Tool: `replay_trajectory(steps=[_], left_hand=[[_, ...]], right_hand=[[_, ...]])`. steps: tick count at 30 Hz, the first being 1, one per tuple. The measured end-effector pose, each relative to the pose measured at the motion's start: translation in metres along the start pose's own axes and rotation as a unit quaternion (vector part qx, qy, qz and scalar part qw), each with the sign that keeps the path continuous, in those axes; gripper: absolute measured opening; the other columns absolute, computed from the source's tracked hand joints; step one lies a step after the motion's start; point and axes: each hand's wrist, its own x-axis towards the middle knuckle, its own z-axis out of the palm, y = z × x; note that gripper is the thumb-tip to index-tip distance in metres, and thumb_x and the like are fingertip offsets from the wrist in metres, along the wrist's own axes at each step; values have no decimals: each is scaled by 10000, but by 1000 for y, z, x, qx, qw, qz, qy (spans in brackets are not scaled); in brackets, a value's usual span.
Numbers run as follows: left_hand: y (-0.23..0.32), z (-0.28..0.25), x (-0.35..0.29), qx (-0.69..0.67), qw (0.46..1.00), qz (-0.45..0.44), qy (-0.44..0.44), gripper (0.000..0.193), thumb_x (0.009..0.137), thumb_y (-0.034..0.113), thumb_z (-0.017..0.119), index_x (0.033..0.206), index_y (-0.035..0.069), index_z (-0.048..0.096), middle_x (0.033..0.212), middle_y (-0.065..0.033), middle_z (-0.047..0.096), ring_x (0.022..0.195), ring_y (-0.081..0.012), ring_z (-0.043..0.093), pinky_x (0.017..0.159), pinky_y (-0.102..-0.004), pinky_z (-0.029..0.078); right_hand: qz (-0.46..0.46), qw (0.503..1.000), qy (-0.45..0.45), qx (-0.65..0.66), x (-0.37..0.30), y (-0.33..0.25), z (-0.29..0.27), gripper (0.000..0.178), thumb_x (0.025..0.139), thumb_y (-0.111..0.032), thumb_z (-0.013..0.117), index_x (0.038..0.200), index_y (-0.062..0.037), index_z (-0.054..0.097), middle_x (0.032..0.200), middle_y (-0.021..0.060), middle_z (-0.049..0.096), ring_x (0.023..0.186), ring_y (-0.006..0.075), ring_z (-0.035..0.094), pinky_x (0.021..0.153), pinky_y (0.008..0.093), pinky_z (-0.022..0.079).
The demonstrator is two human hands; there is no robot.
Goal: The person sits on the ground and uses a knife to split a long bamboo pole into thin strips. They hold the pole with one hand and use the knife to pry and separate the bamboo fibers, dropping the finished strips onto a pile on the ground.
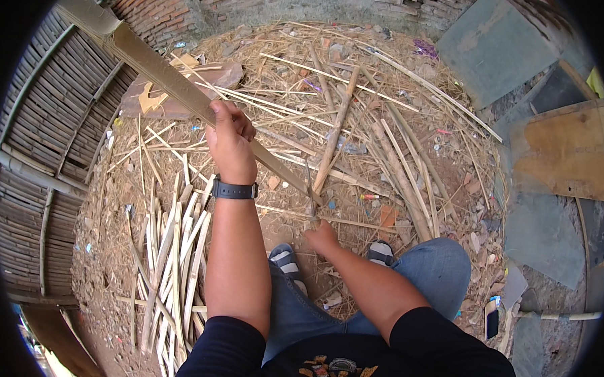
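Note:
My left hand [231, 135], with a dark watch on its wrist, is wrapped round a long split bamboo pole [160, 73]. The pole slants from the upper left down to its lower end in front of my feet. My right hand [322, 236] is closed round the handle of a narrow-bladed knife [310, 179], low between my knees. Its blade points away from me and crosses the pole near the lower end; whether it bites into the bamboo I cannot tell. My fingers hide most of the handle.
Many pale split bamboo strips [193, 251] lie piled at my left. Thicker bamboo poles [398, 169] and loose sticks cover the littered ground ahead. A slatted bamboo wall [39, 109] stands at left, a brick wall [256, 1] behind. Boards [561, 149] and a phone [491, 319] are at right.

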Motion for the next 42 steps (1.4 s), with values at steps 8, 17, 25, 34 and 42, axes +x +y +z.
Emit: replay_trajectory(steps=[8, 17, 25, 34, 42], left_hand=[[2, 5, -4, 1, 1000, 3, -15, 438, 1000, 511, 488, 825, 111, 456, 613, 49, 302, 517, -74, 274, 492, -251, 240], [3, -10, 6, 8, 999, 3, 32, 449, 1011, 515, 459, 813, 111, 460, 609, 49, 309, 516, -72, 272, 488, -250, 234], [5, -13, 6, 26, 999, 8, 35, 456, 996, 539, 474, 832, 114, 466, 619, 44, 321, 522, -78, 293, 499, -251, 258], [3, -6, 3, 12, 1000, 11, 26, 448, 1000, 525, 477, 839, 107, 457, 624, 40, 333, 522, -77, 301, 500, -247, 259], [-1, -7, 4, 13, 1000, -1, 26, 478, 987, 558, 477, 853, 99, 480, 616, 31, 318, 525, -98, 306, 505, -262, 268]], right_hand=[[-141, 989, 36, 29, -8, -19, -10, 461, 752, -236, 683, 1143, -9, 592, 962, 218, 680, 914, 378, 661, 804, 441, 509], [-177, 980, -27, 81, -12, -51, -13, 486, 755, -218, 685, 1178, -2, 584, 1029, 210, 672, 960, 334, 656, 851, 390, 500], [-83, 994, -48, 49, -21, -54, -23, 527, 758, -230, 681, 1213, 8, 562, 1000, 220, 678, 915, 349, 669, 821, 412, 519], [-79, 995, -28, 53, -9, -41, -11, 544, 767, -240, 684, 1236, 2, 551, 1019, 225, 671, 927, 323, 669, 830, 415, 512], [-136, 989, 5, 51, -8, -37, -5, 549, 751, -263, 699, 1210, 6, 563, 1068, 237, 666, 1001, 366, 646, 885, 420, 491]])
